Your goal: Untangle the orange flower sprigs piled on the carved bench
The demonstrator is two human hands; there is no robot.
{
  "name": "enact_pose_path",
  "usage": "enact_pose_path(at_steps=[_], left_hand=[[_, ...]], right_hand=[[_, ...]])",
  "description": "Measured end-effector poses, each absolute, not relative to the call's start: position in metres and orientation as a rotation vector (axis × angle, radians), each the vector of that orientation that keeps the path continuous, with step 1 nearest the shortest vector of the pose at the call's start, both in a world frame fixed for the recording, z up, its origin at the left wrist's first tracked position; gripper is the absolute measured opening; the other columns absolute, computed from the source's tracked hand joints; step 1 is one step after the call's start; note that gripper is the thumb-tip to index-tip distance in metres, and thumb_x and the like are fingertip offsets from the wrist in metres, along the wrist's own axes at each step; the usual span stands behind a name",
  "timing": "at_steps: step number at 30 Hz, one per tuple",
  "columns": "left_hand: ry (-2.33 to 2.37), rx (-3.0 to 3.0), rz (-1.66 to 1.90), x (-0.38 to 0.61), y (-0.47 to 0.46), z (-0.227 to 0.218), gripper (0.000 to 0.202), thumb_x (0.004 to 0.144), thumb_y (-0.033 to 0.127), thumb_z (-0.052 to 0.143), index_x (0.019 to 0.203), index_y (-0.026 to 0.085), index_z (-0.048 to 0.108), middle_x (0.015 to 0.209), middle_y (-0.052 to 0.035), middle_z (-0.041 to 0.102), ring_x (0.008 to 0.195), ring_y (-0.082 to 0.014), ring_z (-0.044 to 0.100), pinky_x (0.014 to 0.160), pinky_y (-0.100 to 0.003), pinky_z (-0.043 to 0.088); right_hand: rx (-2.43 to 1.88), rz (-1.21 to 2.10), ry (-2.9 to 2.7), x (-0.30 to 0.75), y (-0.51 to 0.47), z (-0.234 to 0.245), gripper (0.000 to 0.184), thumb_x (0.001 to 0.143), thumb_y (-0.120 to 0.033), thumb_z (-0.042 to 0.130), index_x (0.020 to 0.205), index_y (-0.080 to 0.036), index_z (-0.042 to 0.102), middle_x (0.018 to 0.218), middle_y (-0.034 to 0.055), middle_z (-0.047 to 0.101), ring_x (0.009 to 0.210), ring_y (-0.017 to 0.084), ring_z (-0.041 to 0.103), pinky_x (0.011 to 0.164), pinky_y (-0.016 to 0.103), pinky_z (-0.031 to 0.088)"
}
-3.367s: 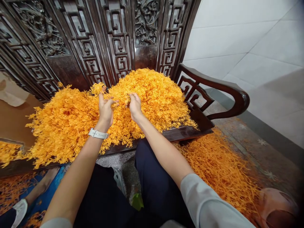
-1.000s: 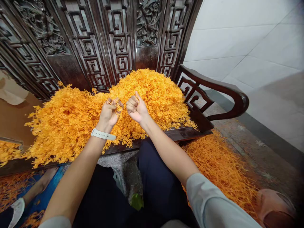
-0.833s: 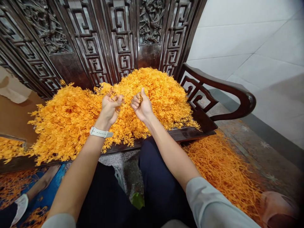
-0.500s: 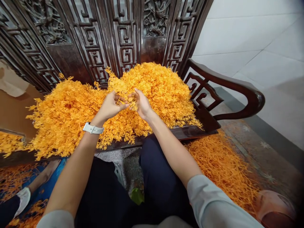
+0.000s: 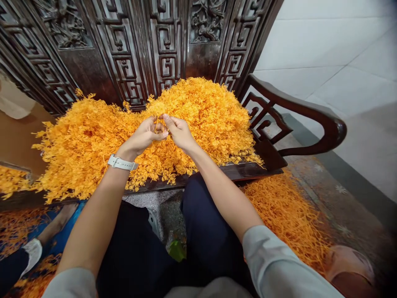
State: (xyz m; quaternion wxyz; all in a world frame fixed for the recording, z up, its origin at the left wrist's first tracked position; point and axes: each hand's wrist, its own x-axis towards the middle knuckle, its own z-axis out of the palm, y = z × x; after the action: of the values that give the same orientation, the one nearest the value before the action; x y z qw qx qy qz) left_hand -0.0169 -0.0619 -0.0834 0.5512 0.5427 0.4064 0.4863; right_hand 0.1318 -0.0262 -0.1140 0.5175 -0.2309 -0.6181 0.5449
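Observation:
My left hand (image 5: pixel 141 134), with a white watch (image 5: pixel 122 162) on the wrist, is curled with thumb and fingers around a thin orange strand (image 5: pixel 158 124). My right hand (image 5: pixel 180 132) meets it from the right, its fingertips pinched on the same strand. Both hands hover over heaps of curly orange-yellow plastic sprigs, between a left heap (image 5: pixel 89 140) and a taller right heap (image 5: pixel 214 116). The heaps lie on the seat of a dark carved wooden bench (image 5: pixel 204 62). Parts of the fingers hide the rest of what is held.
The curved bench armrest (image 5: pixel 322 120) bounds the right side. A cardboard box (image 5: pixel 34 132) stands at the left. Loose orange strands (image 5: pixel 285 215) cover the floor to the right, beside a pinkish rounded object (image 5: pixel 350 263). Another person's foot (image 5: pixel 58 221) shows at lower left.
The right hand has moved left and closed in on the left hand, its fingers now pinched. The loose sprig above the hands has dropped or been lowered against the heap.

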Motion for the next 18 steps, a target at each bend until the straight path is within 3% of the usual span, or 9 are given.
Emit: enact_pose_path(at_steps=[3, 6, 10, 12, 15, 18], left_hand=[[0.863, 1.201, 1.157, -0.014, -0.063, -0.084, 0.056, 0.065, 0.005, 0.084, 0.112, 0.017, 0.057, 0.072, 0.0036, 0.061, 0.065, -0.0104, 0.059, 0.070, -0.025, 0.051], [0.780, 1.167, 1.196, -0.011, -0.063, -0.084, 0.056, 0.063, 0.005, 0.086, 0.112, 0.017, 0.061, 0.072, 0.0032, 0.063, 0.064, -0.0098, 0.058, 0.068, -0.024, 0.050], [0.659, 1.126, 1.233, -0.010, -0.065, -0.079, 0.068, 0.059, 0.007, 0.090, 0.122, 0.014, 0.067, 0.070, 0.0042, 0.058, 0.064, -0.0098, 0.056, 0.066, -0.023, 0.048], [0.645, 1.141, 1.274, -0.011, -0.067, -0.075, 0.070, 0.060, 0.009, 0.092, 0.126, 0.014, 0.067, 0.070, 0.0043, 0.056, 0.063, -0.0094, 0.054, 0.064, -0.023, 0.047], [0.719, 1.192, 1.322, -0.012, -0.068, -0.070, 0.070, 0.063, 0.012, 0.092, 0.128, 0.017, 0.066, 0.072, 0.0031, 0.057, 0.063, -0.0098, 0.054, 0.062, -0.022, 0.045], [0.803, 1.230, 1.295, -0.015, -0.069, -0.067, 0.065, 0.064, 0.016, 0.090, 0.125, 0.019, 0.067, 0.073, 0.0013, 0.057, 0.064, -0.0122, 0.056, 0.064, -0.026, 0.047]], right_hand=[[-0.584, 1.505, -1.330, 0.130, -0.033, -0.106, 0.053, 0.094, -0.074, 0.061, 0.086, -0.021, 0.059, 0.064, -0.0035, 0.054, 0.058, 0.011, 0.050, 0.058, 0.025, 0.044], [-0.634, 1.632, -1.180, 0.133, -0.037, -0.098, 0.051, 0.095, -0.070, 0.064, 0.082, -0.022, 0.054, 0.060, -0.0053, 0.048, 0.052, 0.009, 0.044, 0.050, 0.022, 0.038], [-0.548, 1.817, -0.976, 0.146, -0.034, -0.087, 0.060, 0.099, -0.066, 0.062, 0.068, -0.023, 0.034, 0.051, -0.0104, 0.023, 0.045, 0.006, 0.017, 0.041, 0.020, 0.019], [-0.506, 1.886, -0.900, 0.154, -0.035, -0.084, 0.064, 0.102, -0.067, 0.056, 0.067, -0.024, 0.025, 0.051, -0.0107, 0.016, 0.046, 0.007, 0.009, 0.041, 0.020, 0.015], [-0.540, 1.888, -0.917, 0.160, -0.038, -0.085, 0.062, 0.104, -0.067, 0.051, 0.067, -0.023, 0.025, 0.052, -0.0100, 0.018, 0.048, 0.009, 0.010, 0.041, 0.021, 0.016], [-0.672, 1.723, -1.064, 0.160, -0.026, -0.088, 0.059, 0.103, -0.072, 0.047, 0.070, -0.024, 0.035, 0.055, -0.0080, 0.026, 0.049, 0.010, 0.018, 0.044, 0.023, 0.023]])
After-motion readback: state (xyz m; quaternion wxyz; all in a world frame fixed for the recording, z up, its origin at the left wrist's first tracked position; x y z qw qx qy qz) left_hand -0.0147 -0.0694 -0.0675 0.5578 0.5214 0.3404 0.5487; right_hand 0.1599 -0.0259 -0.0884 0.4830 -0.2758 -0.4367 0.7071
